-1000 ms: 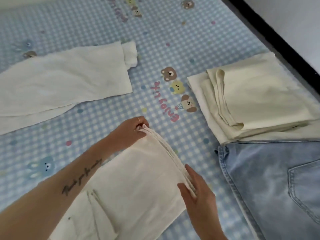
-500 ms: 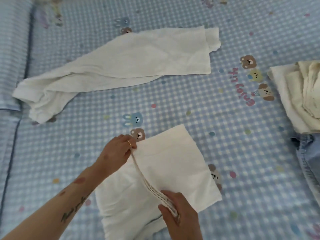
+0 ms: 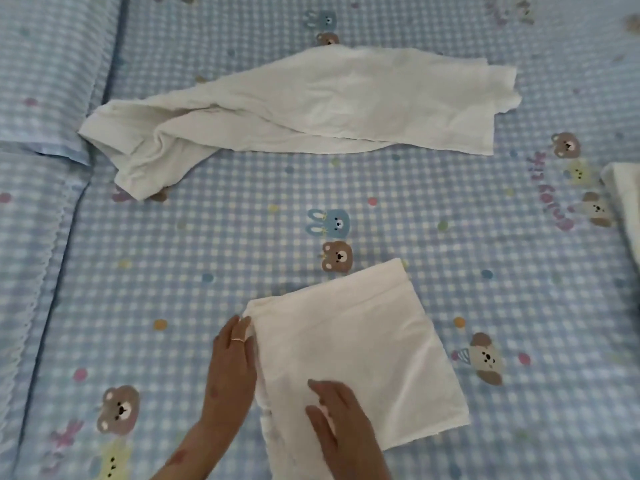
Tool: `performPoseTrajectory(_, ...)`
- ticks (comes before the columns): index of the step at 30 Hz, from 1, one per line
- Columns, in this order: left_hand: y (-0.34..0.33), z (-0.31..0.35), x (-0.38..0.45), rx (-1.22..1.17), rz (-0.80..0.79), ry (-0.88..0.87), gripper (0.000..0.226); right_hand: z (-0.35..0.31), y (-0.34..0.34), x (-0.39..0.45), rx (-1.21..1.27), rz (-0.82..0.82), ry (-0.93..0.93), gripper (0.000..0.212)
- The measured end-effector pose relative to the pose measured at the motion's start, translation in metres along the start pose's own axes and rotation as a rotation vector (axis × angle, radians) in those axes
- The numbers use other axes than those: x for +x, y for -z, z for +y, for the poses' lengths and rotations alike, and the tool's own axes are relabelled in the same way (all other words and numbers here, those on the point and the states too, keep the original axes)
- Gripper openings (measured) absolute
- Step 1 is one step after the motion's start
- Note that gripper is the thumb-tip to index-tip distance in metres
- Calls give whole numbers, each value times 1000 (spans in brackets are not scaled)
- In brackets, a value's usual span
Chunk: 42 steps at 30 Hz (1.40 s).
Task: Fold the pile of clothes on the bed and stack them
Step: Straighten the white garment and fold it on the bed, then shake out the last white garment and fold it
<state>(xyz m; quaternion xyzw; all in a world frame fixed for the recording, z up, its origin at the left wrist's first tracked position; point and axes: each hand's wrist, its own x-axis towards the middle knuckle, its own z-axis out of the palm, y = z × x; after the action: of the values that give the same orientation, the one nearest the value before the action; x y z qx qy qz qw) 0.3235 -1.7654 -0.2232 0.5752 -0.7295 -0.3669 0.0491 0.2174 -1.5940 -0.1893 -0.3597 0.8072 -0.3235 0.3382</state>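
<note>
Left hand [image 3: 231, 368]: fingers straight, laid along the left edge of the folded white garment [image 3: 360, 351], touching it, gripping nothing.
Right hand [image 3: 341, 415]: fingers spread and flat, pressing the garment's near part.
Folded white garment: near centre of the bed sheet [image 3: 450, 209], squared, apparently folded down and being smoothed.
Unfolded white garment [image 3: 311, 102]: far side, well apart, rumpled at its left end; still to fold.
Cream stack [image 3: 623, 199]: right edge, partly out of view; likely destination.
Progress: seemingly past halfway; one piece left, stacking pending.
</note>
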Motion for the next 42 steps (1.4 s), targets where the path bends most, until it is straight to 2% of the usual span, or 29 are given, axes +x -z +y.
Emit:
performPoseTrajectory(1, -12, 1, -14, -9, 7, 48, 51, 10, 13, 10, -80, 227, 25, 38)
performPoseTrajectory(2, -22, 3, -27, -53, -19, 169, 66, 25, 29, 21, -201, 401, 5, 38)
performPoseTrajectory(3, -31, 5, -37, -115, -60, 305, 80, 40, 48, 34, -316, 474, -106, 39)
performPoseTrajectory(4, -40, 5, -45, -148, -85, 415, 88, 53, 65, 45, -411, 470, -269, 43)
performPoseTrajectory(6, -49, 3, -52, -152, -83, 486, 95, 80, 86, 59, -429, 305, -505, 56)
performPoseTrajectory(8, -55, 1, -54, -190, -39, 487, 89, 95, 87, 62, -338, 155, -511, 64)
performPoseTrajectory(10, -54, 2, -53, -221, -25, 539, 77, 101, 86, 62, -297, 128, -513, 67)
performPoseTrajectory(12, -47, 9, -51, -226, -31, 606, 67, 104, 92, 63, -178, 180, -539, 57)
performPoseTrajectory(14, -37, 23, -50, -249, 10, 619, 55, 101, 99, 62, -83, 261, -513, 36)
performPoseTrajectory(17, -28, 63, -58, -267, 117, 546, 39, 98, 125, 50, -42, 358, -436, 14)
performPoseTrajectory(21, -48, 152, -81, -330, 122, 409, 34, 120, 218, 27, -51, 444, -410, 17)
performPoseTrajectory(26, -143, 299, -107, -390, -5, 241, 35, 180, 391, -4, -75, 655, -373, 16)
performPoseTrajectory(31, -246, 432, -132, -413, -102, 69, 24, 258, 533, -25, -96, 792, -368, 19)
performPoseTrajectory(35, -305, 513, -140, -451, -152, -44, 21, 312, 614, -28, -114, 904, -356, 30)
performPoseTrajectory(40, -368, 600, -130, -493, -215, -157, 25, 371, 697, -6, -60, 964, -379, 15)
performPoseTrajectory(42, -392, 623, -117, -475, -219, -175, 29, 394, 721, 13, -65, 953, -390, 16)
